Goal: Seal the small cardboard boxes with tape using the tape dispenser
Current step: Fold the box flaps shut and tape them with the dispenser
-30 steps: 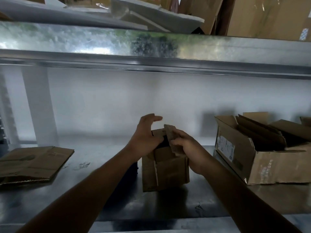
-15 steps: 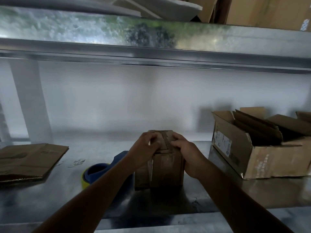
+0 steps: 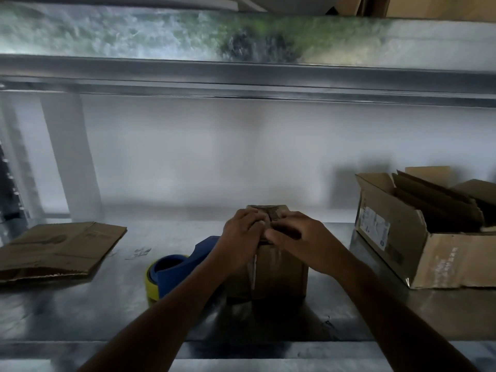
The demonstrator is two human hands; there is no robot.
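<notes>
A small brown cardboard box (image 3: 281, 272) stands upright in the middle of the metal shelf (image 3: 80, 312). My left hand (image 3: 241, 234) presses on the box's top left, and my right hand (image 3: 298, 234) lies over the top right, both holding the top flaps down. The flap seam shows between my fingers. A blue tape dispenser (image 3: 182, 261) with a yellow roll lies on the shelf just left of the box, partly behind my left forearm. Neither hand touches it.
A flattened cardboard piece (image 3: 56, 248) lies at the far left. A larger open carton (image 3: 429, 237) holding cardboard pieces stands at the right. An upper metal shelf (image 3: 241, 71) hangs low overhead, with a white wall behind.
Both hands have folded the raised top flaps down and now press them flat. The view has shifted, and the blue tape dispenser has come into sight beside the box.
</notes>
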